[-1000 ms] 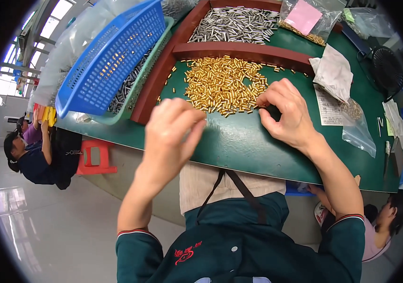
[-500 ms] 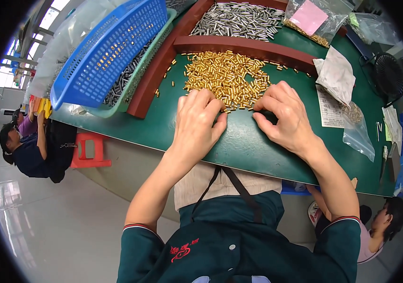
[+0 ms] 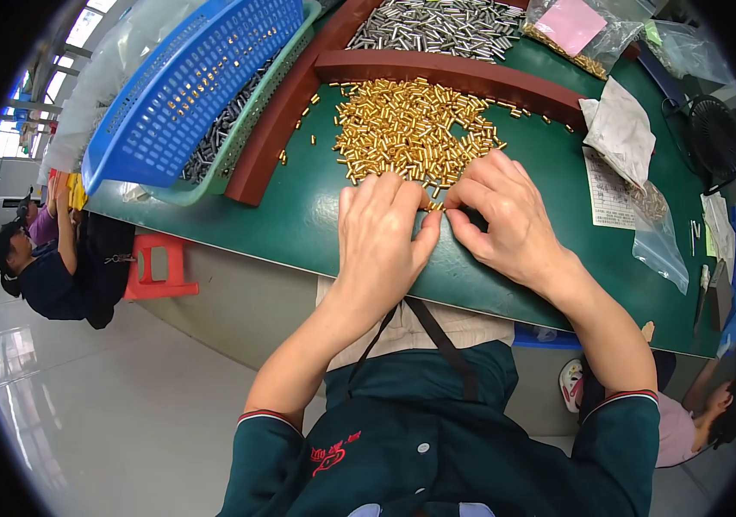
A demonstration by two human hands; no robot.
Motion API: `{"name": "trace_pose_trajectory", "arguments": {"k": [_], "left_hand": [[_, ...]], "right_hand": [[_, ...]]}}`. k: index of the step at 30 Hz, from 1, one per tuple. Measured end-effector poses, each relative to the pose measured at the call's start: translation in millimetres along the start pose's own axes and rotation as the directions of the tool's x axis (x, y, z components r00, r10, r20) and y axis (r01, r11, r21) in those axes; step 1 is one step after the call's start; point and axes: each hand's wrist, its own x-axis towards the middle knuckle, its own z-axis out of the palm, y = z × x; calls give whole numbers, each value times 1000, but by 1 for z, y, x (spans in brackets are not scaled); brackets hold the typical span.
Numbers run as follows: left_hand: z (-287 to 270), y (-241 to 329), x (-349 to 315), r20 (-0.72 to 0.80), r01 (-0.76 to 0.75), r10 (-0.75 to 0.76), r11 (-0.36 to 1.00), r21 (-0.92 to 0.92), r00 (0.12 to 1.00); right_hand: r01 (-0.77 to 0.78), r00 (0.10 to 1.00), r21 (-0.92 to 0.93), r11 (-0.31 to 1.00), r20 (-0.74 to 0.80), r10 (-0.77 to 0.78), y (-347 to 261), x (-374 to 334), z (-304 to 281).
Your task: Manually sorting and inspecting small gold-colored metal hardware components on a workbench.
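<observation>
Gold cylinders (image 3: 407, 129) lie heaped on the green table (image 3: 290, 228), just on the near side of the red-brown crossbar (image 3: 450, 69). Left of the crossbar, my feed shows a blue basket (image 3: 187, 95) tilted over a pale green basket (image 3: 228, 159); gold pieces glint through the blue slots, dark grey ones fill the green. Well nearer than the crossbar, red embroidered lettering (image 3: 333, 452) marks the dark green shirt. Also on the near side, the left hand (image 3: 381, 228) curls thumb and fingers toward a few cylinders; I can't tell whether it grips any. Beyond the crossbar I see silver pins (image 3: 433, 28). On its near side, the right hand (image 3: 506, 215) brings thumb and forefinger close at those few cylinders, any pinch hidden from me. Past the crossbar's right end, a clear bag (image 3: 618, 34) with a pink label (image 3: 566, 26) holds gold pieces. Nearer than that end, a printed sheet (image 3: 607, 194), too small to read, lies partly under a whitish cloth (image 3: 622, 129).
</observation>
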Motion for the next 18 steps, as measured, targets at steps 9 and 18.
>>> {"name": "trace_pose_trajectory", "arguments": {"k": [9,18], "left_hand": [[-12,4,-3,74,9,-3,997,-82,997],[-9,1,-7,78,-21,28,995,-93,997]], "right_hand": [[-75,997,12,997,35,74,-8,-1,-7],[-12,999,-12,1000,37,13,-2,-6,-2]]}}
